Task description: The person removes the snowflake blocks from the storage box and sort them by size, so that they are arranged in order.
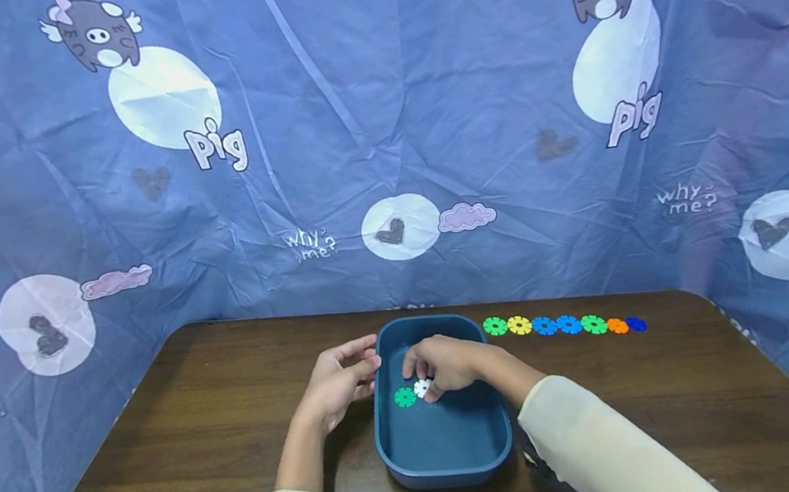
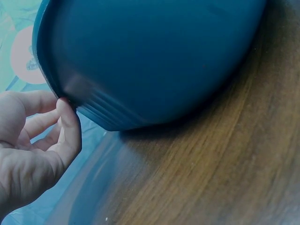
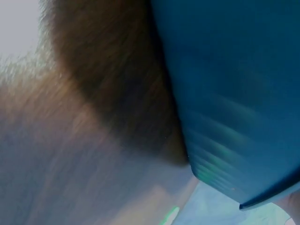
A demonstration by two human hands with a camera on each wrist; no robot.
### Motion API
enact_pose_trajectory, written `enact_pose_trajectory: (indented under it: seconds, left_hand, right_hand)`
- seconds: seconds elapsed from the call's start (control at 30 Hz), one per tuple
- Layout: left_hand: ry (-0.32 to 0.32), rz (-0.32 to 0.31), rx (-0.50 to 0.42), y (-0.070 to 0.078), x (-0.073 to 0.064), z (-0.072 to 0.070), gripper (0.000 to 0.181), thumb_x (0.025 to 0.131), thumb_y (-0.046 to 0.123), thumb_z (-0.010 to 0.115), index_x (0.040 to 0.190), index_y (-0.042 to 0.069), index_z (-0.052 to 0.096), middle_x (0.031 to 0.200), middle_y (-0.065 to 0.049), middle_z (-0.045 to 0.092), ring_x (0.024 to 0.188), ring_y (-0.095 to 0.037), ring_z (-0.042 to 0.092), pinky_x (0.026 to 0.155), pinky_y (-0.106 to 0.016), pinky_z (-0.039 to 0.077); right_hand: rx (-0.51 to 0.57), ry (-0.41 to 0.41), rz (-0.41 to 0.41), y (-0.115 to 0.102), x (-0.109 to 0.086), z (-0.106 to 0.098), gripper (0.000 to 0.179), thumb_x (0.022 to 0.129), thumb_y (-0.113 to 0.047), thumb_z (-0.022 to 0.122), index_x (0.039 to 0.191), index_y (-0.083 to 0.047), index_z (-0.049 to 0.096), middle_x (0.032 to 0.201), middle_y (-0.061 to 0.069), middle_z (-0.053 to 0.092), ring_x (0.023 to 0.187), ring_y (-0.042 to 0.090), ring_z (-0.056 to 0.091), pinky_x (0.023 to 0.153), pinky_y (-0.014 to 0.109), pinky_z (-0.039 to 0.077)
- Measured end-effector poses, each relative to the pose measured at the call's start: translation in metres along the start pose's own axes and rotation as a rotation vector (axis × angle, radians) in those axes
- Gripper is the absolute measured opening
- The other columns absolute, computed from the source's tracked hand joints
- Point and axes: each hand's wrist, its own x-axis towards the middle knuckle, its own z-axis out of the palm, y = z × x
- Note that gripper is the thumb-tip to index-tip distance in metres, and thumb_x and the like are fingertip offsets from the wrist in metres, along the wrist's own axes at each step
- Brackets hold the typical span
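Note:
A deep blue plastic bin (image 1: 449, 474) stands on the table, with a green snowflake disc (image 1: 405, 397) and a white snowflake disc (image 1: 421, 388) side by side inside. My left hand (image 1: 338, 384) is at the bin's left side; in the left wrist view its thumb and forefinger pinch the rim (image 2: 52, 86). My right hand (image 1: 445, 363) reaches down into the bin, thumb and fingertips around the white disc, partly covering it. In the right wrist view the bin's outer wall (image 3: 225, 93) hides most of that hand.
To the right of the bin, a row of snowflake discs runs along the wooden table (image 1: 187, 443): green (image 1: 495, 326), yellow (image 1: 519, 325), several blue and green ones, then orange (image 1: 617, 326) and dark blue (image 1: 636, 325). A printed blue cloth (image 1: 379, 139) hangs behind the table.

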Motion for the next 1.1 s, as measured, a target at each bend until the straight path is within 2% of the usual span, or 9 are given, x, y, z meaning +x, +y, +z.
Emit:
enact_pose_trajectory:
  seconds: [0.4, 0.7, 1.1]
  left_hand:
    - [0.005, -0.002, 0.008, 0.001, -0.001, 0.001, 0.042, 0.097, 0.0, 0.065, 0.139, 0.0, 0.06, 0.118, -0.017, 0.059, 0.084, -0.016, 0.063, 0.069, -0.028, 0.058]
    - [0.006, 0.003, 0.0, 0.002, -0.002, 0.001, 0.043, 0.096, -0.001, 0.065, 0.139, -0.001, 0.059, 0.116, -0.016, 0.059, 0.084, -0.017, 0.063, 0.068, -0.027, 0.057]
    - [0.011, -0.006, 0.001, 0.003, -0.003, 0.002, 0.043, 0.097, 0.0, 0.065, 0.139, -0.001, 0.059, 0.114, -0.016, 0.059, 0.082, -0.015, 0.063, 0.067, -0.026, 0.057]
  right_hand:
    - [0.044, 0.041, -0.068, 0.003, -0.004, 0.001, 0.022, 0.083, -0.001, 0.084, 0.097, -0.014, 0.075, 0.087, -0.004, 0.067, 0.082, 0.01, 0.058, 0.077, 0.027, 0.052]
    - [0.11, 0.05, -0.126, 0.004, -0.013, -0.009, 0.018, 0.091, 0.004, 0.071, 0.102, -0.01, 0.076, 0.089, -0.004, 0.072, 0.083, 0.008, 0.064, 0.079, 0.025, 0.055]
    - [0.152, 0.125, -0.128, 0.006, -0.033, -0.036, 0.017, 0.093, 0.002, 0.071, 0.104, -0.009, 0.078, 0.091, -0.004, 0.073, 0.084, 0.008, 0.066, 0.076, 0.024, 0.056]
